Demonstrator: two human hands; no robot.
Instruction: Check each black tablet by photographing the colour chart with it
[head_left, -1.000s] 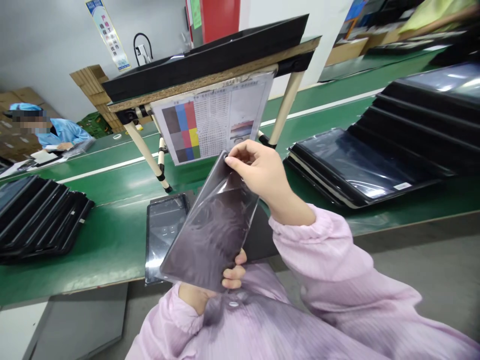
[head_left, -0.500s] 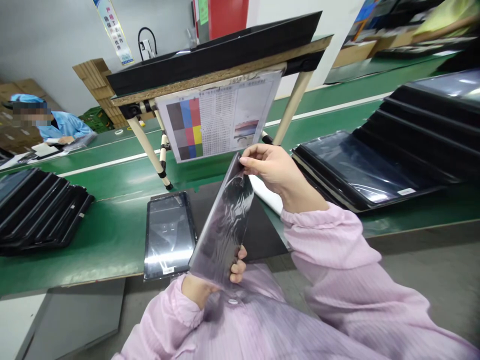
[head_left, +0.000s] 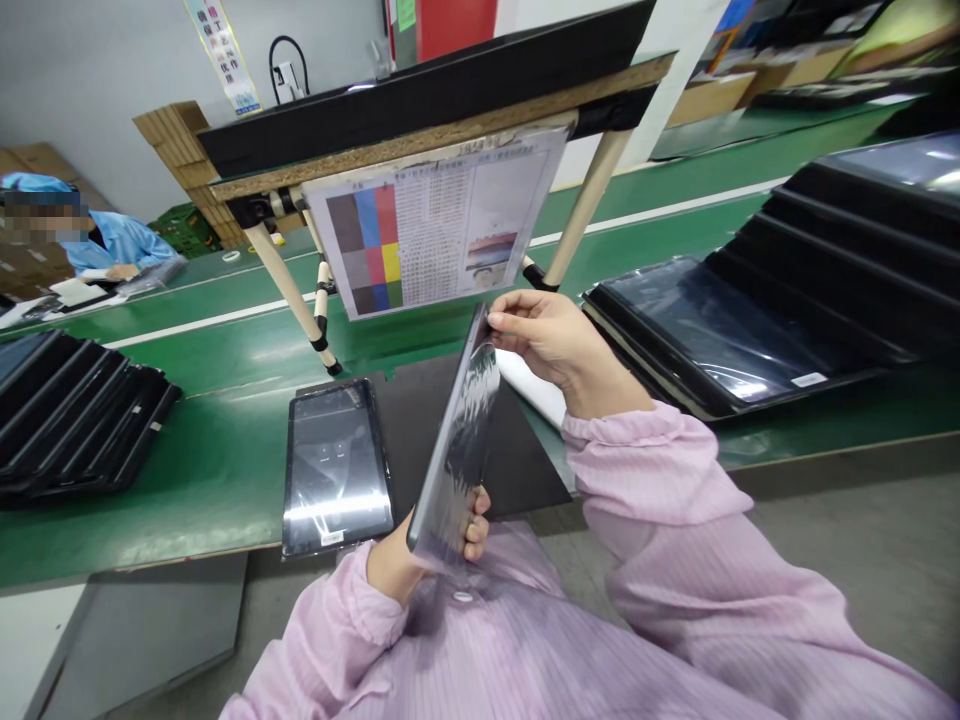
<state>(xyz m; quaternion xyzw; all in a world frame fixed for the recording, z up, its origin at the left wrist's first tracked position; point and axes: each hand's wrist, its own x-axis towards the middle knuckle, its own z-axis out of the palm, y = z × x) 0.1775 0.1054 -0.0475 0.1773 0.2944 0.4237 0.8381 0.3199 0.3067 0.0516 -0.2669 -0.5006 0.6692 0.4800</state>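
A thin dark tablet [head_left: 457, 455] in clear, wrinkled film is held up at a steep tilt in front of my chest, its edge turned partly toward me. My left hand [head_left: 474, 525] wraps around its lower end, fingertips showing at the right side. At the upper corner my right hand [head_left: 547, 340] is closed in a pinch on the tablet's edge or film; which of the two I cannot tell. Another tablet [head_left: 337, 470], screen up with a small white label, lies to the left, overlapping a black mat [head_left: 517, 450] on the green bench.
Stacks of film-covered dark panels stand on the left [head_left: 75, 415] and right [head_left: 750, 330]. Ahead, a raised shelf [head_left: 450, 110] on pipe legs carries a printed chart [head_left: 442, 225]. A white roll-like object [head_left: 532, 388] lies behind my right hand. A co-worker [head_left: 112, 240] sits far left.
The tablet has turned so that its edge faces me more and its broad face shows narrower. Both hands keep their hold. The view has shifted slightly.
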